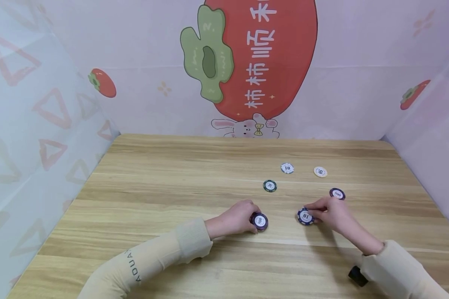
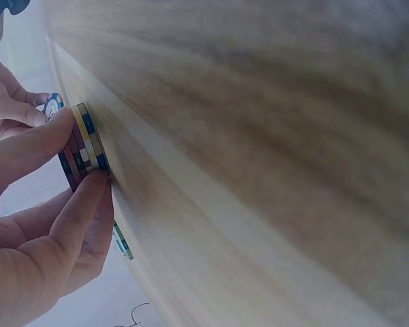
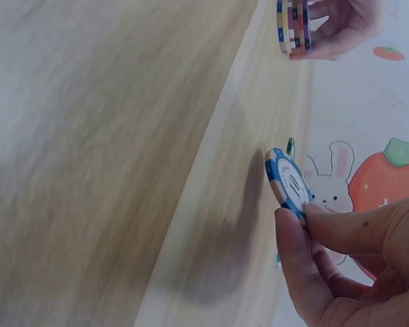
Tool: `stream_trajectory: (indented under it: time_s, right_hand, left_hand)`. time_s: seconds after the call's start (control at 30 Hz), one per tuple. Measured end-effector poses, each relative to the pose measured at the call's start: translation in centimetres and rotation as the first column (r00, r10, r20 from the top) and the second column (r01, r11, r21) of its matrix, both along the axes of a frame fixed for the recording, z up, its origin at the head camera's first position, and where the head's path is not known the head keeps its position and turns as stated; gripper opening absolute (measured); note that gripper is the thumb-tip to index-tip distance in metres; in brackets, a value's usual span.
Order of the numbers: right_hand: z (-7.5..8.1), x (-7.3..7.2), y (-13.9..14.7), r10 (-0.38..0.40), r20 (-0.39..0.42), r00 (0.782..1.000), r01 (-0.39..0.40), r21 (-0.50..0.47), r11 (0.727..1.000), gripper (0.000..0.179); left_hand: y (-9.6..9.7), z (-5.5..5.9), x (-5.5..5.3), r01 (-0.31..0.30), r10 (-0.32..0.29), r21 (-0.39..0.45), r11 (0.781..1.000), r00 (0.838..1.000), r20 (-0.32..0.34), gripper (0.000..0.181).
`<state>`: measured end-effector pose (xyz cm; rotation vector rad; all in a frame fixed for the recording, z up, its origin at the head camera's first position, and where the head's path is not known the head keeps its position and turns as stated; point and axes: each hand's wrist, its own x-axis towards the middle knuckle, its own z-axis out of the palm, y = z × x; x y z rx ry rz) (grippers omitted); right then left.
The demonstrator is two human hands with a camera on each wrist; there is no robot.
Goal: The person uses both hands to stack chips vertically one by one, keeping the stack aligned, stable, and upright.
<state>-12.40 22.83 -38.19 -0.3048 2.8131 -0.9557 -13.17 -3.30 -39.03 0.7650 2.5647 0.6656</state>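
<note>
My left hand (image 1: 239, 218) grips the sides of a short stack of poker chips (image 1: 260, 221), with a dark purple 500 chip on top. In the left wrist view the edges of the stack (image 2: 87, 139) show several colours, and it stands on the table. Between thumb and fingers, my right hand (image 1: 333, 214) pinches a blue-and-white poker chip (image 1: 305, 216) marked 10. The right wrist view shows this chip (image 3: 288, 182) tilted and raised off the wood, its shadow beside it. It is to the right of the stack, apart from it.
Loose chips lie farther back on the wooden table (image 1: 153, 182): a white-and-blue 10 chip (image 1: 287, 168), a pale 50 chip (image 1: 320, 172), a green 20 chip (image 1: 270, 186) and a purple 500 chip (image 1: 337, 194). A black object (image 1: 358, 276) is at the right cuff. Printed sheets wall the table.
</note>
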Motion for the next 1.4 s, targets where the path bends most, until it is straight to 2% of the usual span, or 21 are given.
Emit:
stream_trajectory:
  time_s: [0.23,0.37,0.67,1.07,1.4]
  right_hand:
    - [-0.2,-0.2,-0.8,-0.032,0.129,0.991,0.051,-0.147,0.988,0.021]
    - [-0.1,-0.3,-1.5,-0.035,0.170,0.985,0.070,-0.201,0.977,0.021]
    - [0.0,-0.3,-3.0,-0.058,0.166,0.984,0.104,-0.283,0.953,0.021]
    - [-0.3,-0.2,-5.0,-0.060,0.312,0.948,0.186,-0.392,0.901,0.024]
    - [-0.7,-0.1,-6.0,-0.019,0.331,0.943,0.164,-0.417,0.894,0.025]
  left_hand:
    - [-0.1,0.1,0.0,0.001,-0.001,0.002,1.000,1.000,-0.007,0.038]
    - [0.0,0.1,0.0,0.003,-0.003,0.000,1.000,1.000,-0.010,0.038]
    - [0.1,0.2,0.0,-0.014,0.015,-0.012,1.000,1.000,0.016,0.039]
    - [0.1,0.2,-0.1,-0.012,0.012,-0.007,1.000,1.000,0.020,0.040]
    - [0.1,0.1,-0.1,-0.011,0.011,0.005,1.000,1.000,0.027,0.040]
